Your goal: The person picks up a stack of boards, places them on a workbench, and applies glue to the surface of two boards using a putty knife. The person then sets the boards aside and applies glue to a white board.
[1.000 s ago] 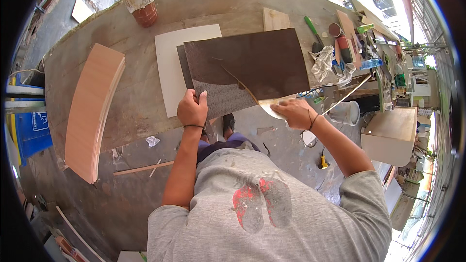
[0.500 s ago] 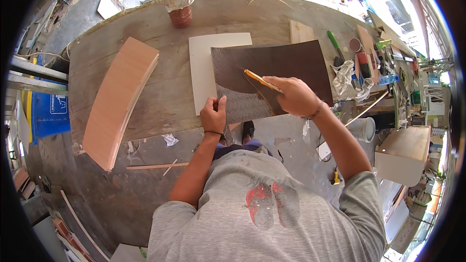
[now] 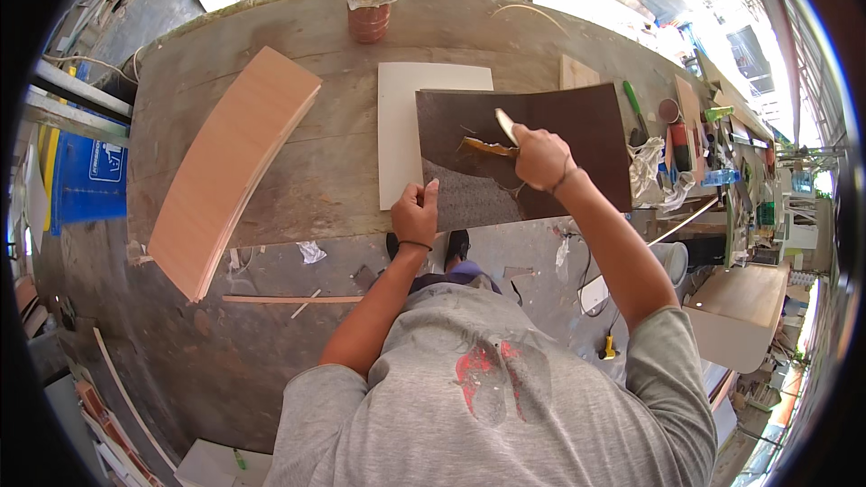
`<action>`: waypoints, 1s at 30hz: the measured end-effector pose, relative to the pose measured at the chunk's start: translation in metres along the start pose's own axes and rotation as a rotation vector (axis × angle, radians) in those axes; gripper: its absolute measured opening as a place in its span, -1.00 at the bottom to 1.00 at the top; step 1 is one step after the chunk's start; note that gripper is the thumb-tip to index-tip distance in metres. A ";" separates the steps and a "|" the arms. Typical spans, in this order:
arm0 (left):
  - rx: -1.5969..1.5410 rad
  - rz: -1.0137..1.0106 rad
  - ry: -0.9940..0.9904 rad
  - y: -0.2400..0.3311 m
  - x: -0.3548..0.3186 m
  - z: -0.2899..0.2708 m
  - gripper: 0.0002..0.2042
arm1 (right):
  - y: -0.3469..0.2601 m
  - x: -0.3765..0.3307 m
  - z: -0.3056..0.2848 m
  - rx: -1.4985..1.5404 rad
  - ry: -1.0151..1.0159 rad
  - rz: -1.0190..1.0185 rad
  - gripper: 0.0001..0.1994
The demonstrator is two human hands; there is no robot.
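Strong daylight comes from the far side and upper right, burning patches beyond the counter (image 3: pixel 347 149) to white. The counter itself is evenly lit with soft shadows, while the floor (image 3: pixel 207 370) at lower left looks dimmer. Fisheye distortion bows straight edges; black corners and bluish fringing frame the view.

Your dark sheet (image 3: pixel 591 131) looks smooth, faintly glossy, its near-left grey area (image 3: pixel 467 195) rough; on your left, the curved panel (image 3: pixel 236 158) looks like smooth wood.
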State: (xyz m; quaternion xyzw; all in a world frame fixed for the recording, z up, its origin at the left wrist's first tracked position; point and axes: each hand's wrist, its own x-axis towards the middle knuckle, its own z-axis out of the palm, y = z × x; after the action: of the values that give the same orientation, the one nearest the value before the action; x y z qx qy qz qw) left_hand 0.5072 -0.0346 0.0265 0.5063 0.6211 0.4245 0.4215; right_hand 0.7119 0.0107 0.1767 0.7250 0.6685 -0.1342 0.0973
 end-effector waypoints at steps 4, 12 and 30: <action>0.043 0.023 -0.003 -0.001 0.002 -0.001 -0.59 | -0.028 0.029 0.019 0.015 -0.091 -0.026 -0.75; 0.005 -0.014 -0.005 -0.009 0.003 -0.003 -0.56 | -0.036 0.000 0.026 -0.059 -0.173 -0.439 -0.49; 0.028 0.032 0.027 -0.006 0.005 0.001 -0.56 | -0.024 -0.125 0.012 0.128 -0.424 -0.235 -0.38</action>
State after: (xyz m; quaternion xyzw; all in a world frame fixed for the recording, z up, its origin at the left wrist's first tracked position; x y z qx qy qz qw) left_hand 0.5063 -0.0304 0.0201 0.5165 0.6244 0.4292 0.3990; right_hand 0.6781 -0.1089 0.2069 0.6025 0.7031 -0.3358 0.1730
